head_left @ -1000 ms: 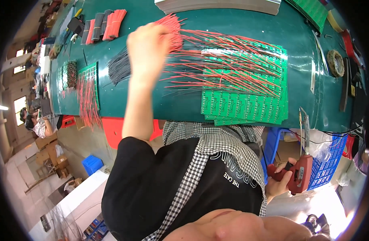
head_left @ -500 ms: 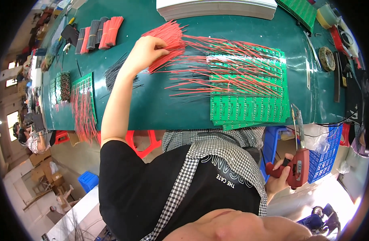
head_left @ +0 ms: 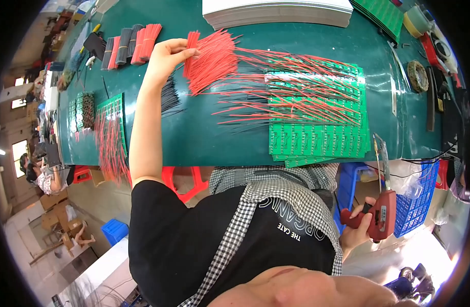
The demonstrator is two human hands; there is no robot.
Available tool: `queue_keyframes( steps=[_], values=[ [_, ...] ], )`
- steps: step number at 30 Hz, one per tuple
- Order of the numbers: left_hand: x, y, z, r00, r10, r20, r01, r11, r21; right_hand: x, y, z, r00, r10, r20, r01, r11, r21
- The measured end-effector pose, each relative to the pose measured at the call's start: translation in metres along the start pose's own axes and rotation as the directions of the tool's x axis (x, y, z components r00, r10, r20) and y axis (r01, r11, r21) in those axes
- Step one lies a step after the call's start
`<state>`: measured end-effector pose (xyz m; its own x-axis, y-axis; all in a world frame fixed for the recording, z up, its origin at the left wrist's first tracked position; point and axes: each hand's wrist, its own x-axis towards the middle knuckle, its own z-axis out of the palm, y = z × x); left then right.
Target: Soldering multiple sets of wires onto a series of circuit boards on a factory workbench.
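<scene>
Between the thumb and fingers of my left hand is a small bunch of red wires. It stands at the left edge of a loose pile of red wires. Black wires lie just right of my left forearm, which hides part of them. My right hand is wrapped round the handle of a red soldering gun, its tip pointing up near the table edge. Between the hands, stacked green circuit boards carry rows of red and black wires stretching left.
Banded red and dark wire bundles lie at the far left. Below them is a wired green board beside a stack of small boards. A white stack stands at the back, a tape roll at the right. Blue crate below.
My left hand has moved left from the top of the red pile and now holds a small bunch of red wires. The right hand and soldering gun have barely moved.
</scene>
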<state>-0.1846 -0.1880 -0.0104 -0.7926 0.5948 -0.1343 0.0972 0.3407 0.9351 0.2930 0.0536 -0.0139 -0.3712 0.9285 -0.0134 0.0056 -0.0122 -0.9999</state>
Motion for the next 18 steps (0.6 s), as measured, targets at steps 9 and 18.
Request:
queue_keyframes(
  steps=[9,18],
  values=[
    [-0.111,-0.040,0.039,0.882,0.262,-0.392,-0.343,0.927,-0.153,-0.005,0.000,-0.003,1.000,-0.025,0.011,0.025,0.999,0.031],
    [-0.111,0.053,0.080,0.972,0.023,0.235,0.045,0.959,-0.281,0.016,0.004,0.000,0.957,-0.168,0.238,0.192,0.978,-0.080]
  ],
)
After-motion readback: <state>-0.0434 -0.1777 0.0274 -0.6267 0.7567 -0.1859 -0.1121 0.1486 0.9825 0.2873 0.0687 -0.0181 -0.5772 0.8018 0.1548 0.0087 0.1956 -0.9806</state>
